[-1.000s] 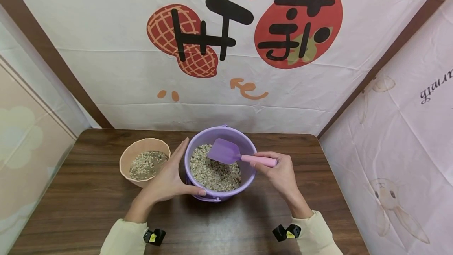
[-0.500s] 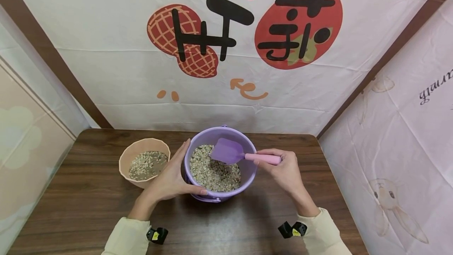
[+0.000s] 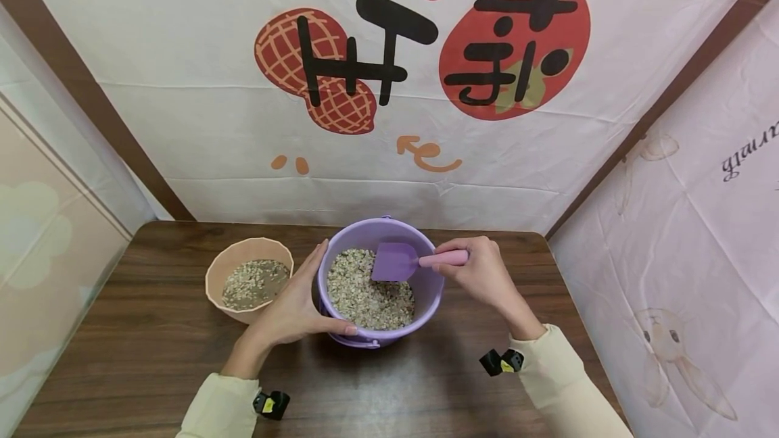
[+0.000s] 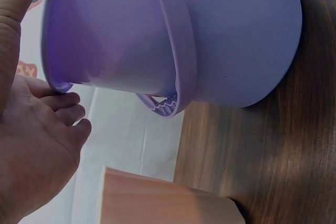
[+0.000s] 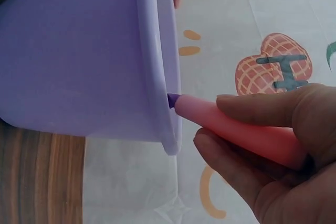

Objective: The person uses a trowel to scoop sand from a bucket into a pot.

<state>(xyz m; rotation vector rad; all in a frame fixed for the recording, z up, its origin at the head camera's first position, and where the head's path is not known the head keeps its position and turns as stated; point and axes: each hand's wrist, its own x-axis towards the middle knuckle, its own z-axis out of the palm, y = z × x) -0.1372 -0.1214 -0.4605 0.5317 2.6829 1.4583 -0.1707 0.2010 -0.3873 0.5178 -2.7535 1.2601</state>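
A purple bucket [image 3: 429,303] stands on the table with a bed of pale, mottled grains [image 3: 359,299] inside. My left hand [image 3: 292,306] holds its left rim, thumb over the near edge and fingers spread along the far side. In the left wrist view, the bucket's outer wall [image 4: 236,40] and hanging handle [image 4: 181,40] show beside the hand. My right hand [image 3: 481,272] grips the pink handle [image 3: 447,259] of a toy shovel, between thumb and fingers. Its bare purple blade [image 3: 392,263] slants inside the bucket, over the right part of the grains.
A peach faceted bowl [image 3: 219,276] with similar grains in it sits left of the bucket, close to my left wrist. The dark wood table [image 3: 152,357] ends at a printed cloth wall [image 3: 243,174] behind, and cloth panels stand at both sides.
The shovel blade has shifted right in the bucket, away from the left hand, and its handle has swung. My right forearm has moved right and up. Left hand, bucket and bowl stay nearly put.
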